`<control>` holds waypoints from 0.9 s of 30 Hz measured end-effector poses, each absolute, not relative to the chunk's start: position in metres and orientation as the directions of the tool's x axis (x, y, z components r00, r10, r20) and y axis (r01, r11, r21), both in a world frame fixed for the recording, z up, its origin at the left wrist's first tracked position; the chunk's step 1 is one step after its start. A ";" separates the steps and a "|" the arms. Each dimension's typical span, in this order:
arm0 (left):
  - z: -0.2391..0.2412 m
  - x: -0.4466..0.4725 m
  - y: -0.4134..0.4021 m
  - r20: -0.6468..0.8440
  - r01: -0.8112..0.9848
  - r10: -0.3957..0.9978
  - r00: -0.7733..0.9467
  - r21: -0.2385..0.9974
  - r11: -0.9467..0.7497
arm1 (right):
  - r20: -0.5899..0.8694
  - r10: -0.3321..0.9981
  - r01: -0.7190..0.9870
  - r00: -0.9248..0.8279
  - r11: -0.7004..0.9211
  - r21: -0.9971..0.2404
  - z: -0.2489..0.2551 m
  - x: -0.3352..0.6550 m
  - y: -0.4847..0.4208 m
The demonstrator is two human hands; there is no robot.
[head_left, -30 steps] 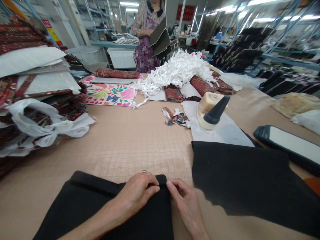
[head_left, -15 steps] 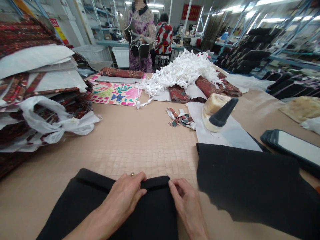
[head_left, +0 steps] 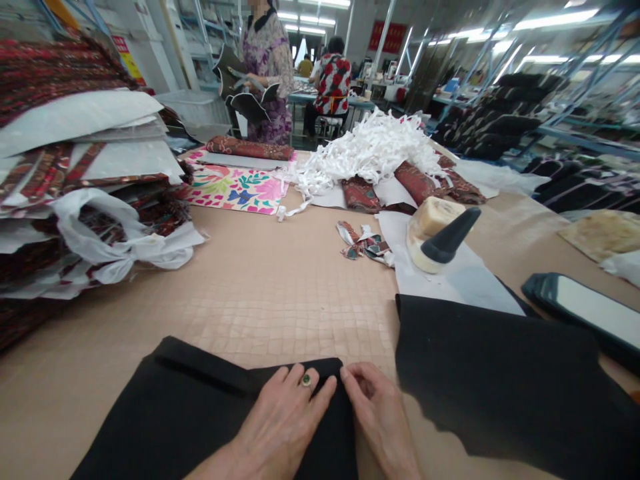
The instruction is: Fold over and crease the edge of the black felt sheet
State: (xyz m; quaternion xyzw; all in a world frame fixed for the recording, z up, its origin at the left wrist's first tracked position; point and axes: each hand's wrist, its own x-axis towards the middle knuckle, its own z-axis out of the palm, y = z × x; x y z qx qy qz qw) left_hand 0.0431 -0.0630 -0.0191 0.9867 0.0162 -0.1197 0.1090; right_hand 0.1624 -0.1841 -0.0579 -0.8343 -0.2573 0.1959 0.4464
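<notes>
A black fabric piece (head_left: pixel 190 413) with a folded far edge lies at the near edge of the tan table (head_left: pixel 270 287). My left hand (head_left: pixel 285 427) rests flat on it near its right corner, fingers stretched out, a ring on one finger. My right hand (head_left: pixel 377 417) pinches the fabric's right corner with curled fingers, just beside the left hand.
A larger black fabric sheet (head_left: pixel 500 373) lies to the right. Behind it are a glue bottle with a black nozzle (head_left: pixel 440 237), fabric scraps (head_left: pixel 363 241) and a heap of white strips (head_left: pixel 370 143). Stacked patterned fabrics (head_left: pixel 75 173) fill the left. A person (head_left: pixel 263 67) stands far back.
My left hand has flattened onto the black fabric and slid right toward the corner. The right hand stays at the corner. The person at the back has moved left.
</notes>
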 end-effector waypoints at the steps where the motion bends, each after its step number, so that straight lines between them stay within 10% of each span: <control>1: -0.019 0.044 -0.063 -0.244 0.061 0.008 0.970 0.208 -0.976 | -0.092 0.601 0.256 0.794 -0.468 -0.846 -0.057 0.163 -0.184; 16: -0.020 -0.048 -0.026 -0.070 0.223 0.213 0.974 0.179 -0.958 | 0.083 0.634 0.466 0.769 -0.467 -0.752 -0.050 0.165 -0.191; 20: -0.022 -0.047 -0.034 -0.041 0.160 0.155 0.987 0.237 -0.958 | 0.511 0.725 0.878 0.462 -0.292 -0.378 -0.042 0.154 -0.193; 23: -0.023 -0.047 -0.034 0.007 0.089 0.094 0.996 0.249 -0.964 | 0.501 0.856 0.989 0.129 -0.074 -0.129 -0.050 0.147 -0.197; 27: -0.023 -0.054 -0.024 0.086 0.045 0.059 0.994 0.165 -0.985 | 0.447 0.883 0.986 0.143 -0.165 0.011 -0.073 0.159 -0.224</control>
